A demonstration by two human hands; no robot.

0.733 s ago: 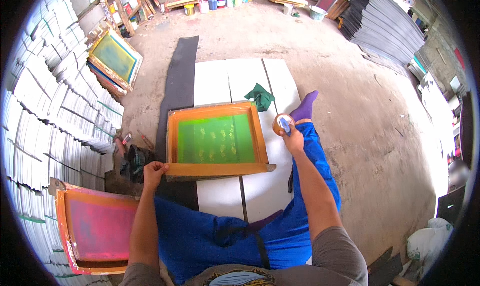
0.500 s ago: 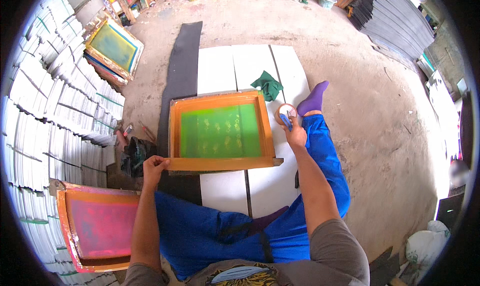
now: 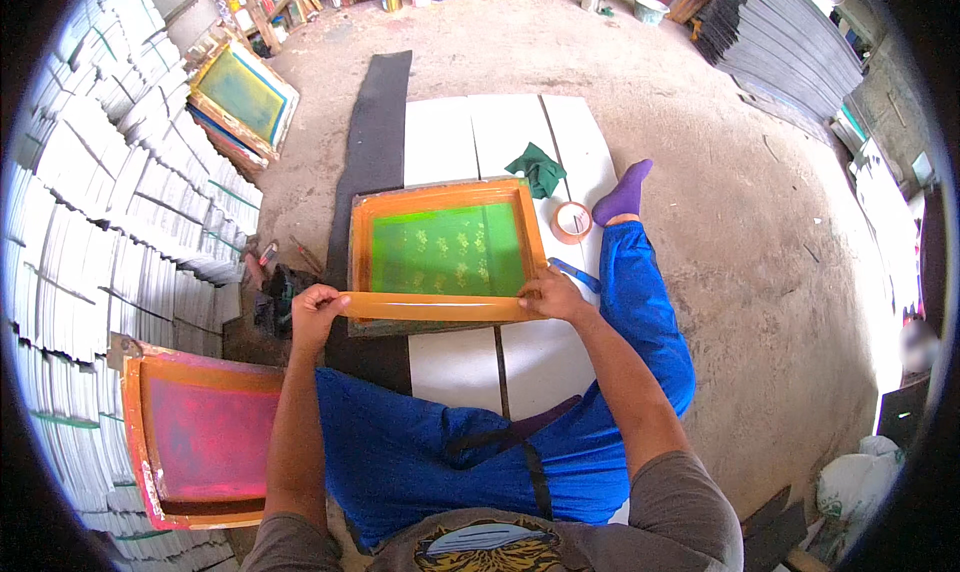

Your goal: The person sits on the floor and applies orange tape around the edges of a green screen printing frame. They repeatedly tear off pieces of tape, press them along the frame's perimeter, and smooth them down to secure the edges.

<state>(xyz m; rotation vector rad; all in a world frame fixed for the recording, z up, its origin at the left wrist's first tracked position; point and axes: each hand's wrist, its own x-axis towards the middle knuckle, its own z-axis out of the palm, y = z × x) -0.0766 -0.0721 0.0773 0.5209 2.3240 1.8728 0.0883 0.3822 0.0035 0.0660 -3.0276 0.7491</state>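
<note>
tape strip (image 3: 432, 308) between left hand (image 3: 316, 310) and right hand (image 3: 554, 293) — each pinching an end, along near edge of orange frame (image 3: 440, 193)

The person's left hand (image 3: 318, 309) and right hand (image 3: 556, 294) pinch a strip of brown tape (image 3: 435, 308) stretched along the near side of a wooden screen-printing frame (image 3: 360, 244). A blue cutter (image 3: 575, 274) lies just beside the right hand; a tape roll (image 3: 571, 236) and green cloth (image 3: 537, 170) lie beyond.
</note>
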